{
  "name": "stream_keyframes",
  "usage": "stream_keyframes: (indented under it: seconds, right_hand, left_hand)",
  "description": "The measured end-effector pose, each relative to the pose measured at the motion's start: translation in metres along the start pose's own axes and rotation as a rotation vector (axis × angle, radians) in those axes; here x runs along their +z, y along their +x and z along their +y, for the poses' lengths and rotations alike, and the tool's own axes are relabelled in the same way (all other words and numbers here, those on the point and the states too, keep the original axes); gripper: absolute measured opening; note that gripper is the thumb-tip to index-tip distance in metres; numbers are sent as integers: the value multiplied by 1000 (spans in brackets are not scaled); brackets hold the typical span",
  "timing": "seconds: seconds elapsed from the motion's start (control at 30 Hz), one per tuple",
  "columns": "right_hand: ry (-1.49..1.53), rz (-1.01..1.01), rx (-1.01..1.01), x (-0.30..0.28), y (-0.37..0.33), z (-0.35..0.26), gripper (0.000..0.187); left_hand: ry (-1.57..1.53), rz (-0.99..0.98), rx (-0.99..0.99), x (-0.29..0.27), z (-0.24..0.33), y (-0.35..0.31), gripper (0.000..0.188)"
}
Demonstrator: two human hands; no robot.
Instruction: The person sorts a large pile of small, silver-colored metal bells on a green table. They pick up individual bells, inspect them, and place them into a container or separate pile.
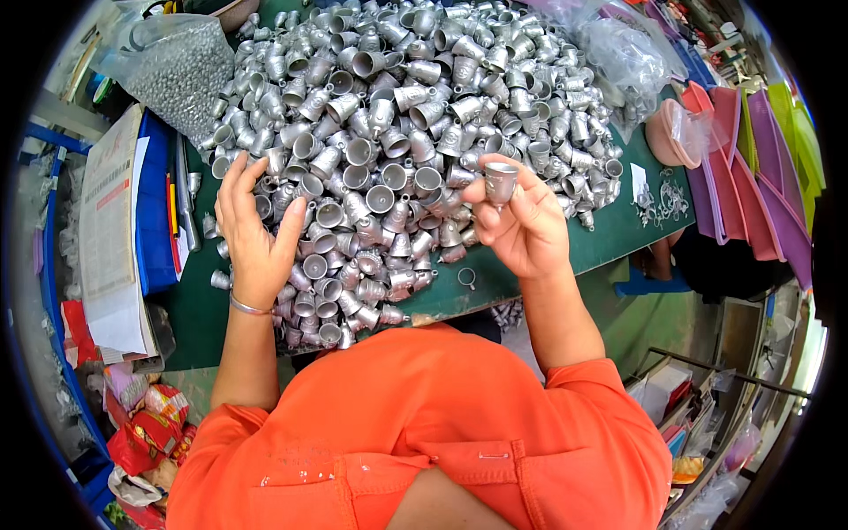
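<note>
A large heap of small silver metal bells [389, 115] covers most of the green table, lying at all angles with many mouths turned up. Between the fingertips of my right hand [532, 231] is one silver bell [500, 182], raised above the table with its mouth upward and a raised pattern on its side. My left hand [254, 237] is at the heap's left side, fingers and thumb spread, holding nothing. Whether its fingertips touch the bells beneath is hard to tell. A small metal ring [466, 277] lies near the table's front edge.
A clear bag of small silver pieces [184, 75] stands back left. Papers [108, 230] and a blue folder [157, 212] line the left edge. At right are a pink bowl [669, 134], fine chains [664, 203], a crumpled plastic bag [623, 66] and colourful plastic trays [751, 177].
</note>
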State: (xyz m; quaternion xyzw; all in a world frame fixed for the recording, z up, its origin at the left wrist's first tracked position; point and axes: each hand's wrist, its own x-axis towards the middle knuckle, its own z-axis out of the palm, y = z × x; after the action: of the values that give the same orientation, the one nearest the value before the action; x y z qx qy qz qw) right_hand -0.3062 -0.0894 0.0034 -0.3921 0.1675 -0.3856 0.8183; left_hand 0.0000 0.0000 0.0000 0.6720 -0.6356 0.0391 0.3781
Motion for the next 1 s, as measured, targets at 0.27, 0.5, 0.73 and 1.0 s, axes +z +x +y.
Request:
stream_keyframes:
  seconds: [0.27,0.5,0.73,1.0]
  right_hand:
    - [-326,12,-207,17,10,-7,7]
    - [-1588,333,-406,55,24,16,29]
    - [-1501,375,-610,57,22,24,21]
    - [-1381,281,-761,54,17,34,23]
  left_hand:
    - [2,10,-2,0,3,-1,57]
    - [-4,-2,-35,-2,5,-1,56]
    - [16,27,2,0,3,-1,56]
    - [4,25,6,1,3,-1,56]
